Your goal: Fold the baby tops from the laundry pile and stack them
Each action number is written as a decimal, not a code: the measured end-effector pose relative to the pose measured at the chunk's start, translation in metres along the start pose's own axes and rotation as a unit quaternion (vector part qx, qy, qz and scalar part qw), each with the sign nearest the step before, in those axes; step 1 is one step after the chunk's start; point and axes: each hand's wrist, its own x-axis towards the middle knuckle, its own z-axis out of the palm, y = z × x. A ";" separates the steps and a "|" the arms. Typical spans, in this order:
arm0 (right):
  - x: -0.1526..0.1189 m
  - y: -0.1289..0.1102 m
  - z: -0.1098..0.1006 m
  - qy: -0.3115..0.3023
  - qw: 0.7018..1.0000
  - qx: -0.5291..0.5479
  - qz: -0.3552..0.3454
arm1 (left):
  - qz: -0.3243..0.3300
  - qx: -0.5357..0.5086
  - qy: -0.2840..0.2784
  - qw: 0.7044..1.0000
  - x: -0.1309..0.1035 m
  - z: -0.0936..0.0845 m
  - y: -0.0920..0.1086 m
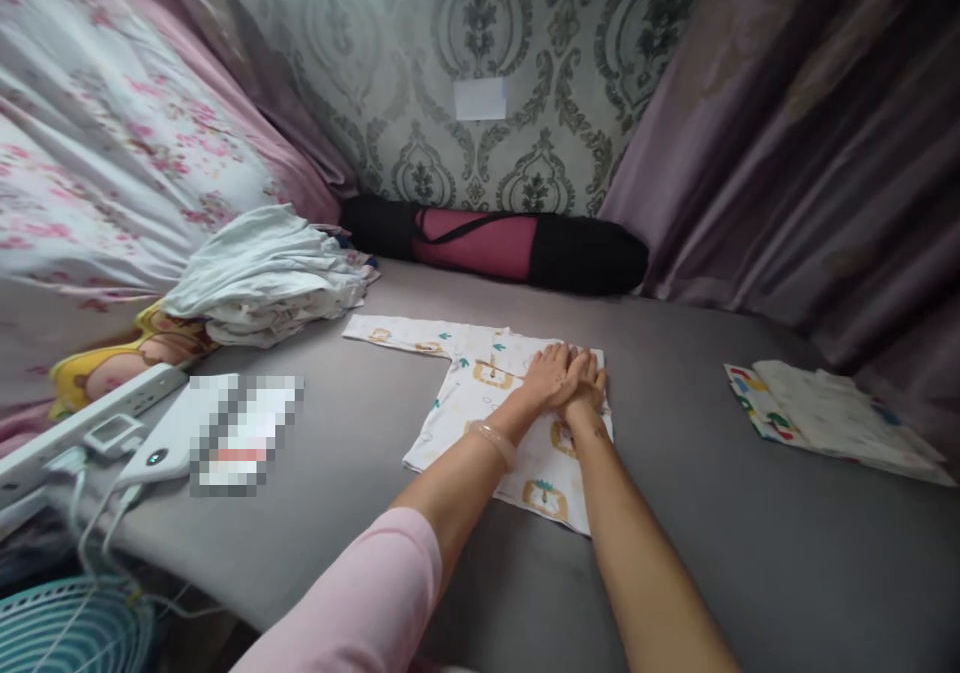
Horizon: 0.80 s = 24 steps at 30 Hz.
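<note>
A small white long-sleeved shirt (pixel 480 398) with a lion and leaf print lies spread on the grey surface. One sleeve stretches out to the left; on the right side no sleeve shows, and that edge runs straight under my hands. My left hand (pixel 552 375) rests palm down on the shirt's upper right part, fingers stretched out. Beside it, partly overlapped, my right hand (pixel 588 385) also presses flat on the cloth with its fingers extended. A pale bangle (pixel 495 443) circles my left wrist. Neither hand grips anything.
Crumpled pale clothes (pixel 266 268) lie back left. A folded garment (pixel 832 418) sits at the right. A black and maroon long bag (pixel 480 245) lies along the wall. Left are a power strip (pixel 142 398), a white device with cables (pixel 180 433), and a blue fan (pixel 75 628) below the edge.
</note>
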 end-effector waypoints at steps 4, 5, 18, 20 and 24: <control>0.000 -0.004 0.000 0.024 0.999 0.043 0.016 | -0.046 0.003 0.025 0.999 -0.010 -0.002 -0.024; 0.000 -0.005 0.001 0.032 0.998 0.056 0.018 | -0.048 0.017 0.031 0.998 -0.012 -0.002 -0.030; 0.002 -0.007 0.005 0.055 0.993 0.099 0.029 | -0.073 0.148 0.085 0.983 -0.035 -0.013 -0.086; 0.002 -0.007 0.005 0.052 0.993 0.098 0.030 | -0.073 0.138 0.084 0.984 -0.036 -0.016 -0.088; 0.002 -0.007 0.004 0.062 0.993 0.098 0.027 | -0.066 0.129 0.073 0.987 -0.039 -0.024 -0.094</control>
